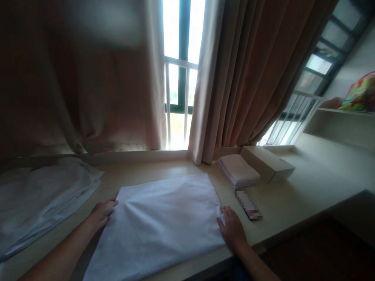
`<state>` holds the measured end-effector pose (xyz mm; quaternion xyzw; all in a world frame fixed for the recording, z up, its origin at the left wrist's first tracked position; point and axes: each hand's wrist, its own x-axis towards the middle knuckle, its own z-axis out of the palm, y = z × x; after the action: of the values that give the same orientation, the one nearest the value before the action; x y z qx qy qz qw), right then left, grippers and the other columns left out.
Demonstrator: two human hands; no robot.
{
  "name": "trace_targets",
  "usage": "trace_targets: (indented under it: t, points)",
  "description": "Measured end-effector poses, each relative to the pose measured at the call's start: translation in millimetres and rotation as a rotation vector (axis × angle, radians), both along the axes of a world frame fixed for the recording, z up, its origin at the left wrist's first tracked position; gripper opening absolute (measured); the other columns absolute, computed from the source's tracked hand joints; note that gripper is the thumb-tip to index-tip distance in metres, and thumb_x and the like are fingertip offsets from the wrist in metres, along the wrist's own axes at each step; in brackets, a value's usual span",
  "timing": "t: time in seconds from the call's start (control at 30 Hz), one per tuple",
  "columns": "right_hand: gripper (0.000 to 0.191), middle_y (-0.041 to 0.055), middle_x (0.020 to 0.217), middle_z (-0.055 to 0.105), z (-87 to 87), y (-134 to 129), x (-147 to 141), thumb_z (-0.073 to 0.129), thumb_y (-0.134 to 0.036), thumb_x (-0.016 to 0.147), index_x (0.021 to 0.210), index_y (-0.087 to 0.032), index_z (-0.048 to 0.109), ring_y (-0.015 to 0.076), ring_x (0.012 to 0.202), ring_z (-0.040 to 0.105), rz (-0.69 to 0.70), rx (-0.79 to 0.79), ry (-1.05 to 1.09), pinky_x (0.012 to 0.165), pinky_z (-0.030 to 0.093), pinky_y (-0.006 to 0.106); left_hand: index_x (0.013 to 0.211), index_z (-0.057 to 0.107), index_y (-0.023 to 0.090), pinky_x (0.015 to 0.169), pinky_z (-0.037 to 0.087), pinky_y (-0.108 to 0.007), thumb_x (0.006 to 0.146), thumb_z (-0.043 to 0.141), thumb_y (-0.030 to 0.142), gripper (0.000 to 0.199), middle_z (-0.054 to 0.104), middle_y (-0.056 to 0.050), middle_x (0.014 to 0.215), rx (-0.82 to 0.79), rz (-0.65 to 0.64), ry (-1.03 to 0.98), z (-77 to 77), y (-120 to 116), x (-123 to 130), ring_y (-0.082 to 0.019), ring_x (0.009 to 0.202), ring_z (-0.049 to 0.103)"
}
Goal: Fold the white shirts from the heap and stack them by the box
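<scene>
A folded white cloth (166, 222) lies spread on the pale counter in the head view, its near part reaching the front edge. My left hand (102, 212) is closed at the cloth's left side, fingertips on its upper left edge. At the right side, my right hand (233, 229) holds the border, with the thumb on top and the fingers bent at the edge. Some fingertips are hard to make out. To the left lies a second, loosely heaped white cloth (43, 199). A neatly folded cloth stack (238, 170) sits beyond my right hand.
Behind the folded stack stands a pale box (269, 164). A small pixelated object (248, 205) lies right of the cloth. Brown curtains (249, 70) hang along the window (183, 78). The counter (316, 175) runs off to the right below a shelf (348, 111) with a colourful bag (359, 93).
</scene>
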<state>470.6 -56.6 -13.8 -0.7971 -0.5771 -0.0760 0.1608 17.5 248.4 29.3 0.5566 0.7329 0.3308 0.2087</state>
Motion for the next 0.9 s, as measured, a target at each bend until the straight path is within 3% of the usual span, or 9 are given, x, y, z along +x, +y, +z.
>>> trace_targets:
  t: [0.1, 0.23, 0.3, 0.37, 0.43, 0.53, 0.6, 0.73, 0.9]
  points:
    - [0.049, 0.0129, 0.136, 0.052, -2.7, -0.5, 0.8, 0.037, -0.041, 0.094, 0.131, -0.013, 0.054, 0.0256, 0.131, 0.041, 0.002, 0.004, -0.005, 0.111, 0.027, 0.039, 0.081, 0.061, 0.012, 0.061, 0.047, -0.028, 0.069, 0.056, 0.027, 0.02, 0.064, -0.004, 0.068, -0.064, -0.065, 0.058, 0.3, 2.9, -6.2, -0.019, 0.066, 0.06]
    - [0.05, 0.0129, 0.136, 0.052, -6.8, -2.3, 8.0, 0.036, -0.043, 0.094, 0.131, -0.014, 0.054, 0.0255, 0.132, 0.04, 0.015, -0.01, -0.012, 0.111, 0.028, 0.039, 0.109, 0.055, 0.012, 0.085, 0.046, -0.038, 0.073, 0.057, 0.038, 0.045, 0.062, -0.015, 0.109, 0.039, -0.096, 0.21, 6.4, -5.3, -4.2, -0.028, 0.102, 0.058]
    - [0.052, 0.0144, 0.135, 0.053, -5.1, 2.1, 8.4, 0.037, -0.045, 0.094, 0.13, -0.012, 0.054, 0.0266, 0.131, 0.041, 0.006, -0.02, -0.02, 0.111, 0.027, 0.041, 0.117, 0.054, 0.016, 0.098, 0.04, -0.036, 0.078, 0.052, 0.042, 0.046, 0.057, -0.013, 0.123, 0.16, -0.273, 0.299, 9.0, -16.7, 5.7, -0.026, 0.117, 0.051]
    - [0.055, 0.0167, 0.139, 0.049, 0.6, 14.9, -0.3, 0.036, -0.047, 0.094, 0.132, -0.01, 0.052, 0.0291, 0.135, 0.035, -0.016, 0.003, -0.042, 0.113, 0.022, 0.045, 0.121, 0.056, 0.019, 0.108, 0.03, -0.036, 0.083, 0.046, 0.048, 0.049, 0.051, -0.013, 0.134, 0.309, -0.538, 0.457, 8.4, -29.0, 19.4, -0.025, 0.13, 0.041]
    - [0.059, 0.0166, 0.145, 0.041, 8.8, 37.5, -20.3, 0.033, -0.048, 0.096, 0.137, -0.009, 0.046, 0.0301, 0.14, 0.026, 0.016, 0.036, -0.06, 0.115, 0.013, 0.049, 0.125, 0.057, 0.024, 0.112, 0.02, -0.047, 0.084, 0.043, 0.058, 0.056, 0.042, -0.012, 0.145, 0.344, -0.629, 0.612, 3.6, -37.5, 31.1, -0.03, 0.139, 0.027]
    - [0.059, 0.0108, 0.151, 0.033, 19.2, 83.9, -58.9, 0.033, -0.05, 0.096, 0.144, -0.015, 0.038, 0.0255, 0.142, 0.021, 0.265, -0.027, -0.027, 0.116, 0.01, 0.045, 0.135, 0.051, 0.032, 0.108, 0.015, -0.06, 0.081, 0.037, 0.069, 0.067, 0.028, -0.01, 0.154, 0.197, -0.492, 0.711, -11.7, -39.4, 34.4, -0.038, 0.142, 0.014]
    - [0.063, 0.0114, 0.153, 0.029, 22.1, 114.4, -75.0, 0.035, -0.051, 0.095, 0.146, -0.014, 0.034, 0.0252, 0.143, 0.019, 0.327, -0.089, 0.015, 0.116, 0.012, 0.042, 0.141, 0.043, 0.03, 0.108, 0.016, -0.059, 0.08, 0.033, 0.072, 0.075, 0.023, -0.012, 0.156, 0.082, -0.454, 0.711, -25.0, -36.8, 26.9, -0.037, 0.143, 0.014]
    - [0.073, 0.0158, 0.155, 0.022, 16.8, 147.4, -62.4, 0.031, -0.056, 0.094, 0.147, -0.006, 0.03, 0.0265, 0.144, 0.015, 0.17, -0.199, 0.107, 0.116, 0.012, 0.038, 0.146, 0.034, 0.025, 0.112, 0.016, -0.047, 0.084, 0.03, 0.068, 0.076, 0.024, -0.012, 0.155, 0.007, -0.48, 0.701, -45.7, -38.3, 9.1, -0.03, 0.143, 0.017]
    - [0.075, 0.0131, 0.156, 0.018, 0.1, 139.9, -27.4, 0.021, -0.058, 0.095, 0.149, -0.006, 0.025, 0.0233, 0.145, 0.008, 0.0, -0.167, 0.103, 0.116, 0.004, 0.036, 0.148, 0.028, 0.018, 0.114, 0.012, -0.044, 0.084, 0.03, 0.068, 0.081, 0.023, -0.012, 0.156, 0.029, -0.432, 0.724, -49.8, -47.0, 9.2, -0.029, 0.145, 0.012]
